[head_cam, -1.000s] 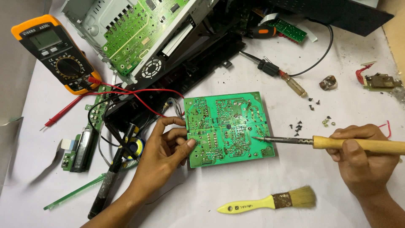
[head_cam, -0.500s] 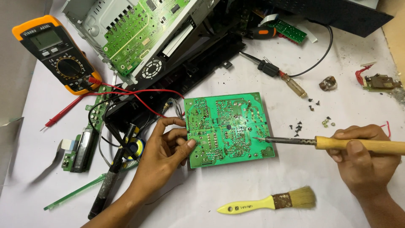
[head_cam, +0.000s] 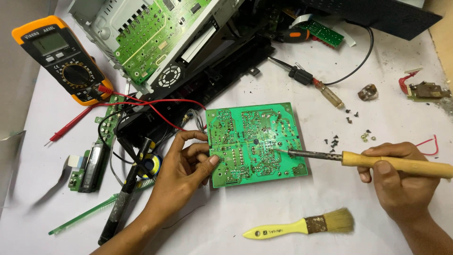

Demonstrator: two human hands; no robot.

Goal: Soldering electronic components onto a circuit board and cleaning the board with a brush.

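**Soldering iron tip on board, left hand steadying**

The green board (head_cam: 255,141) lies solder side up on the white worktop (head_cam: 245,208). The left hand (head_cam: 181,172) pinches its left edge, thumb on top, fingers closed on it. The right hand (head_cam: 401,182) is wrapped closed around the wooden handle of the iron (head_cam: 368,160), whose tip touches the board right of centre.

Risks, as judged:
- The board is held at one edge only; pressure from the tip could pivot or slide it.
- The left fingertips sit near the hot shaft's line of travel; a slip could burn them.
- Loose screws (head_cam: 335,140) lie beside the board and could get under it or short joints.
- The brush (head_cam: 302,225) lies just below the iron, close enough to scorch if the iron is set down carelessly.
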